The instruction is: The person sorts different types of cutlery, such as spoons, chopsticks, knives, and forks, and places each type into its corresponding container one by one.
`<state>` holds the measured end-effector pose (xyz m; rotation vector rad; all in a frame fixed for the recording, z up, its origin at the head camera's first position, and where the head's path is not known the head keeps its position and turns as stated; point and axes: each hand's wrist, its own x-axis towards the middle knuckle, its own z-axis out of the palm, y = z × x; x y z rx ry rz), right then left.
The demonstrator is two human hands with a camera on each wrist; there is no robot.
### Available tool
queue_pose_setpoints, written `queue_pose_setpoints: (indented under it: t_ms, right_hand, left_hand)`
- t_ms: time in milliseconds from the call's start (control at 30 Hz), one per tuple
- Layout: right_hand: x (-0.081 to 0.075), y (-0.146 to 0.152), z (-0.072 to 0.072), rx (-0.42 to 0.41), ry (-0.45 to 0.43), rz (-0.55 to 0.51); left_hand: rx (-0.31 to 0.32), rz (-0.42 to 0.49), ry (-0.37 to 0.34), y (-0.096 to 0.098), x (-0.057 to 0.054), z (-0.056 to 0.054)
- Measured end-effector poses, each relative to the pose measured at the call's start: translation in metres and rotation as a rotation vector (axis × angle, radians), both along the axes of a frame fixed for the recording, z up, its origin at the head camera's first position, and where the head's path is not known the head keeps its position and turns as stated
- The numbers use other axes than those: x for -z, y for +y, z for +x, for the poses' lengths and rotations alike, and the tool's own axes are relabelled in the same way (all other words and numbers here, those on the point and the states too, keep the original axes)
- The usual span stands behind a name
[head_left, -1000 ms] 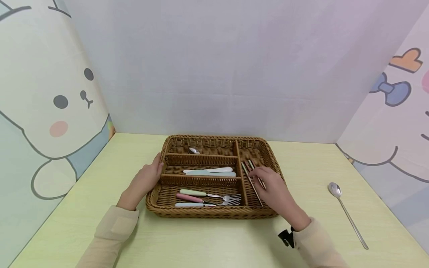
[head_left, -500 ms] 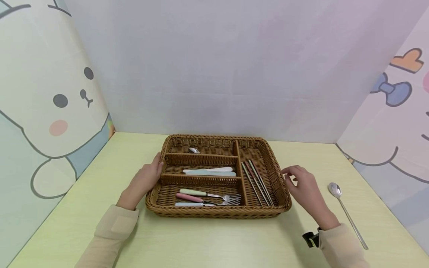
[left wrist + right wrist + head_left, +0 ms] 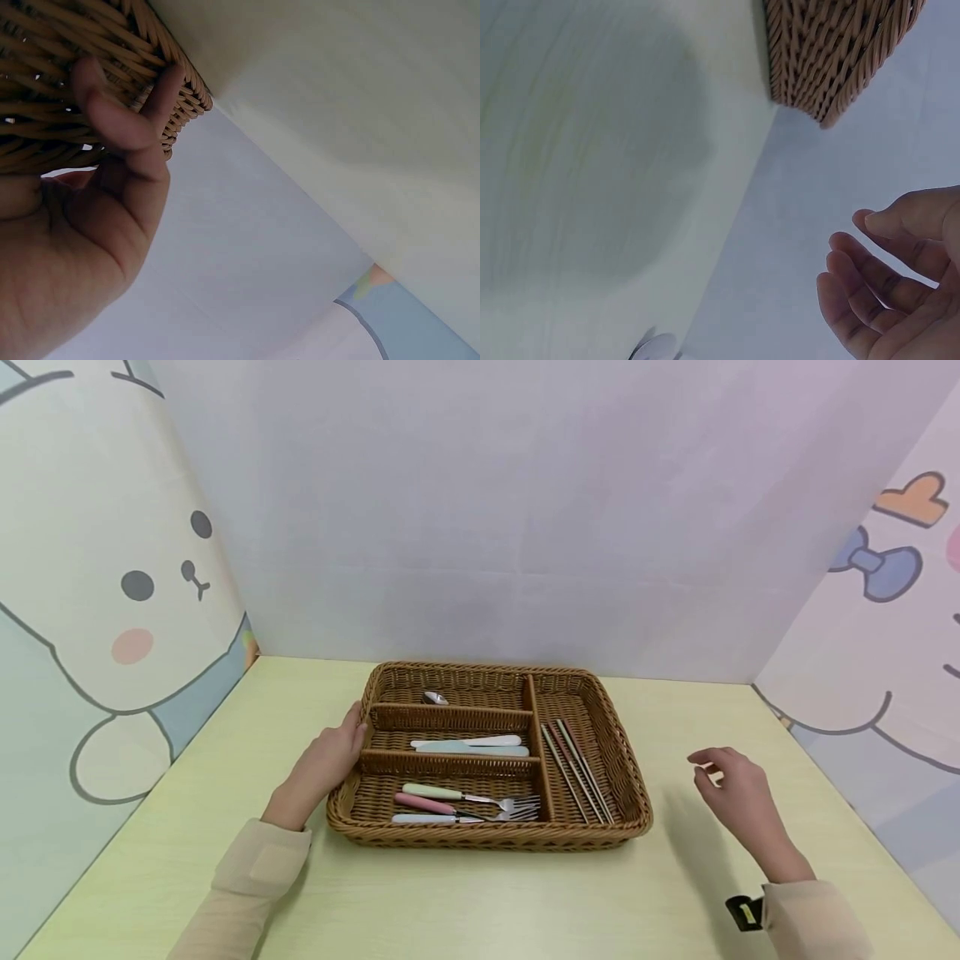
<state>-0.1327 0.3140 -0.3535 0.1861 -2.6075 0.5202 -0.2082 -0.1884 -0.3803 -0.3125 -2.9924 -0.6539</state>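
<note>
My left hand [image 3: 324, 770] holds the left side of a brown wicker cutlery basket [image 3: 480, 837]; in the left wrist view its fingers lie against the woven outer wall. My right hand [image 3: 738, 797] hovers over the table to the right of the basket, holding nothing, its fingers loosely bent. At the bottom of the right wrist view shows the bowl of a long metal spoon [image 3: 656, 348]; in the head view the right hand and arm hide that spoon. Several chopsticks [image 3: 577, 770] lie in the basket's right compartment.
Left of the chopsticks, a spoon [image 3: 435, 698] lies in the back compartment, knives [image 3: 472, 747] in the middle one, and forks with coloured handles [image 3: 431, 792] in the front one. A pale wall [image 3: 495, 527] stands behind the light wooden table [image 3: 480, 902].
My right hand has left the chopsticks and moved right, past the basket's rim, to above the long spoon, covering it. My left hand and the basket have stayed in place.
</note>
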Motion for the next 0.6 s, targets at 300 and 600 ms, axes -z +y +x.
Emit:
queue_pose_setpoints:
  t_ms: [300,600]
  right_hand:
    - [0.013,0.043,0.01,0.06,-0.156,0.033]
    - [0.02,0.074,0.016,0.087,-0.299,0.075]
  left_hand:
    - [0.0,-0.003,-0.002,0.0,0.0,-0.001]
    - [-0.004,-0.004,-0.003,0.0,0.0,0.0]
